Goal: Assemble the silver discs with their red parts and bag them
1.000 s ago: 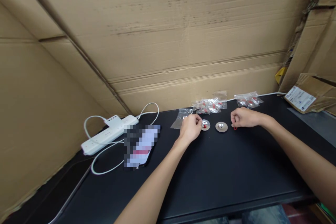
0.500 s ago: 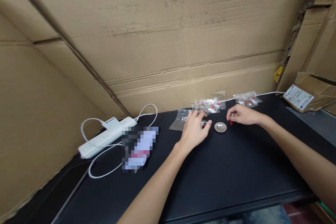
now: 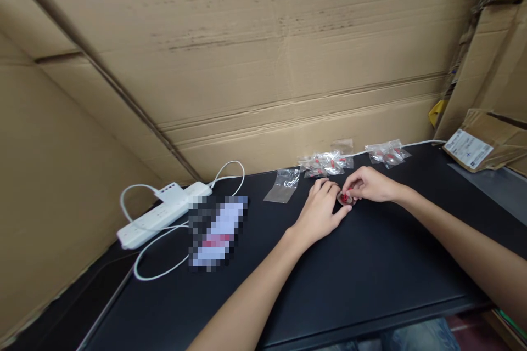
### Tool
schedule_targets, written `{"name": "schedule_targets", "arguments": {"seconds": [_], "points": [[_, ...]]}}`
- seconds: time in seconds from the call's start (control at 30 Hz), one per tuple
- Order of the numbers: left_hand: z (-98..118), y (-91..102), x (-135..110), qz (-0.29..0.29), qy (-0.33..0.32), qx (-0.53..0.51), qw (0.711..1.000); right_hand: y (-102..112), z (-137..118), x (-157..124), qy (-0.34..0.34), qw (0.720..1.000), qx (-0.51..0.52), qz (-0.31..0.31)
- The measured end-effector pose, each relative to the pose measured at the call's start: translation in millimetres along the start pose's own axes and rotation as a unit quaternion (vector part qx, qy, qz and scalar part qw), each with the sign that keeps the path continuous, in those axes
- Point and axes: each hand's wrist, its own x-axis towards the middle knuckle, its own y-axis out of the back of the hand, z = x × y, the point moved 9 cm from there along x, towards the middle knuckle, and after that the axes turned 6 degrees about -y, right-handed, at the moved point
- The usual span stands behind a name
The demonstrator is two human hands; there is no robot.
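A small round metal disc [image 3: 342,201] lies on the black table, partly covered by my hands. My left hand [image 3: 319,211] rests on the tabletop at the disc's left side, fingers spread and the thumb stretched along its near edge. From the other side, my right hand [image 3: 369,184] pinches a small red loop-like piece [image 3: 348,192] over the disc. More red shows at the disc's middle, though I cannot make out where one piece ends. Behind my left hand lies a flat clear plastic bag [image 3: 283,185].
Several clear bags with red and metal pieces [image 3: 328,164] lie by the cardboard wall [image 3: 263,93], and further bags [image 3: 387,153] sit to their right. A white power strip [image 3: 164,214] with cables and a blurred-out object [image 3: 220,233] are at left. An opened cardboard package [image 3: 489,140] stands at right.
My right hand has moved left with the red piece, from beside the disc to over it. My left hand has shifted right to the disc, uncovering the flat plastic bag.
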Motion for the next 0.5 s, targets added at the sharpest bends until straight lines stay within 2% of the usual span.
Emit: {"name": "schedule_targets", "arguments": {"seconds": [0.23,0.4,0.5], "points": [[-2,7.0,2,0.027,0.002,-0.002,1.000,0,-5,1,0.006,0.999,0.032,0.020],[-4,19.2,3,0.051,0.001,0.020,0.998,7,-8,1,-0.002,0.994,0.096,0.045],[-4,26.5,2,0.076,0.003,-0.006,0.997,10,-12,-1,-0.004,0.991,0.119,0.067]]}}
